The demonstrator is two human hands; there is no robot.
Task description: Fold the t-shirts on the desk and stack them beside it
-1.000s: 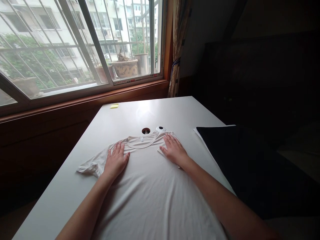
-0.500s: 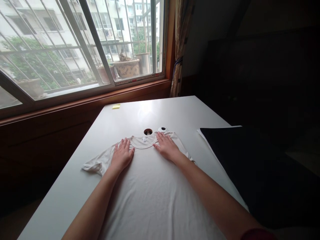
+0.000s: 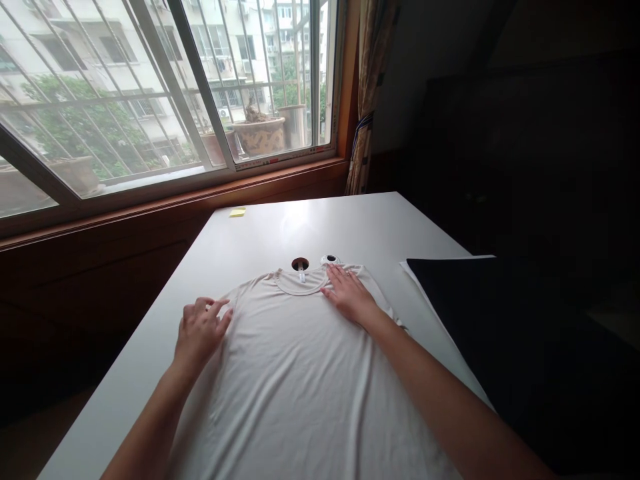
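A cream T-shirt (image 3: 300,353) lies spread on the white table (image 3: 150,373), its round neckline at the far end. My right hand (image 3: 347,292) rests flat on the shirt beside the neckline, fingers stretched out. Over the shirt's left sleeve area is my left hand (image 3: 201,330), with bent fingers and a gap between thumb and forefinger. This hand covers most of the left sleeve. Long diagonal wrinkles run down the shirt's front.
Beyond the neckline are a round hole (image 3: 300,264) and a white ring (image 3: 331,259) in the tabletop. A yellow sticky note (image 3: 237,213) is near the far left corner. Dark cloth (image 3: 480,320) lies on the right. Behind are a barred window (image 3: 165,100) and a curtain (image 3: 367,87).
My left hand has left the neckline and moved left and nearer to me, its fingers now bent. The left sleeve no longer sticks out, and wrinkles have formed. My right hand stays beside the neckline.
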